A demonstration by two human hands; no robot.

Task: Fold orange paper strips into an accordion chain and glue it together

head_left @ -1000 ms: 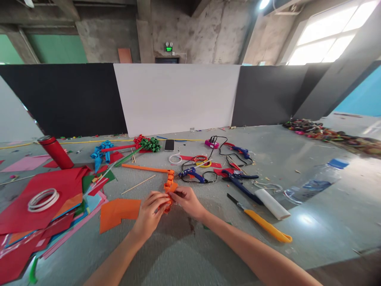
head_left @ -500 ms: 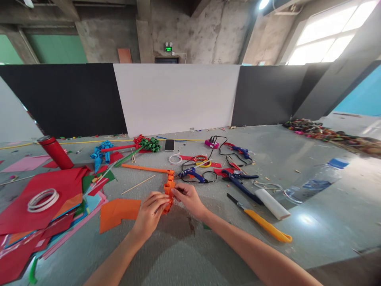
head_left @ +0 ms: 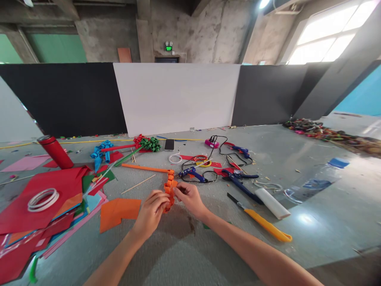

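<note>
By the fingertips of the left hand (head_left: 152, 206) and right hand (head_left: 190, 198), an orange paper chain (head_left: 168, 185) was pinched, its near end partly hidden. Loop-shaping seemed in hand; a steady pinch was probably needed. Curled in rings, the chain was stretched towards twelve o'clock, with an orange stick (head_left: 145, 168) at ten and a blue glue gun (head_left: 193, 174) at one.

In the upper middle of the frame, a small sign (head_left: 168, 49) is glowing green in front of the concrete wall (head_left: 196, 29), sitting just below two round lamps (head_left: 169, 43). It is carrying two rows of lettering: the lower row is apparently reading "EXIT", while the upper row is showing characters too small and blurred to make out. At the right of the frame, a clear plastic bottle (head_left: 306, 186) is bearing a blue-marked label (head_left: 317, 184), its print blurring past reading.
</note>
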